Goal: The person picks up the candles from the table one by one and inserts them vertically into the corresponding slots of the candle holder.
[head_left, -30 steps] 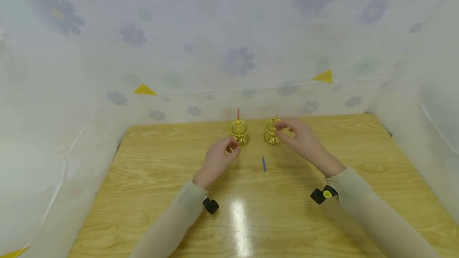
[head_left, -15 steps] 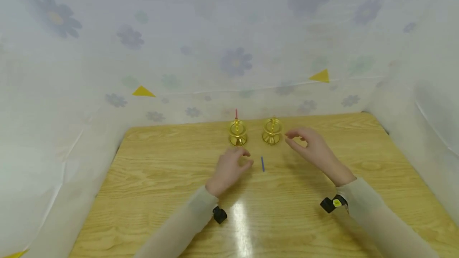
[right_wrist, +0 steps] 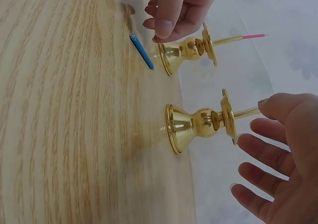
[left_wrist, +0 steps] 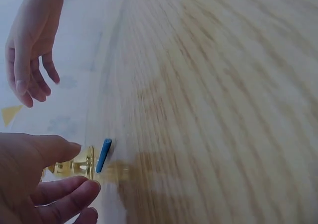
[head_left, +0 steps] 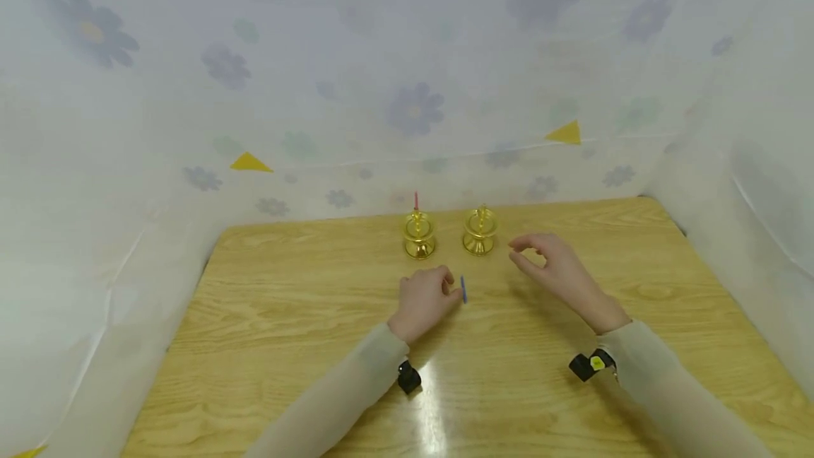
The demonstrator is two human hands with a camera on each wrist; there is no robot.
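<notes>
A light wooden table (head_left: pixel 286 345) stands inside a booth of white sheeting printed with pale flowers and yellow triangles. Near the table's far edge stand two gold candle holders side by side, both upright. The left holder (head_left: pixel 418 235) carries a thin pink candle (head_left: pixel 416 201) on its spike; the right holder (head_left: pixel 480 231) shows only its bare gold spike. A short blue candle (head_left: pixel 463 289) lies flat on the wood just in front of the gap between the two holders. The left hand (head_left: pixel 425 300) rests low on the table immediately to the left of the blue candle, thumb and fingers loosely curled with their tips right at it, not yet closed round it. The right hand (head_left: pixel 552 268) hovers to the right of the right holder, fingers relaxed and spread, holding nothing.
</notes>
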